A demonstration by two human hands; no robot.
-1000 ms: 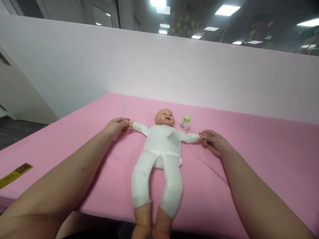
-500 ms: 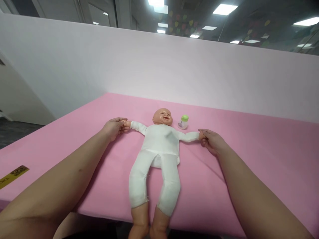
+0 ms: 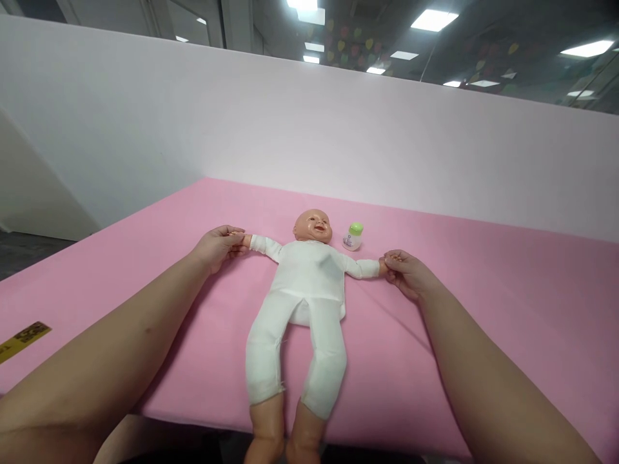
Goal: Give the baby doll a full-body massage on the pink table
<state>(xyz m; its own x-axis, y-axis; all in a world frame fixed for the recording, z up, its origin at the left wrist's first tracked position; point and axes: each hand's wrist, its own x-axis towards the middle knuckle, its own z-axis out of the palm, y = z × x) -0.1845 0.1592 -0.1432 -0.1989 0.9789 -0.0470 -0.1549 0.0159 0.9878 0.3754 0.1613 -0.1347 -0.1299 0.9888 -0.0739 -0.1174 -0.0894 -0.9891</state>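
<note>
A baby doll in white cloth lies face up on the pink worktop, head at twelve o'clock, lower legs over the near edge at six. From its chest, the left hand sits between nine and ten o'clock, the right hand at three; each has its fingers pinched closed round one doll hand, arms spread. A green-capped bottle stands at two o'clock, beside the head.

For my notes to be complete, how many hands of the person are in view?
2. The left hand holds the doll by one hand; the right hand holds the doll by its other hand, near the bottle.
</note>
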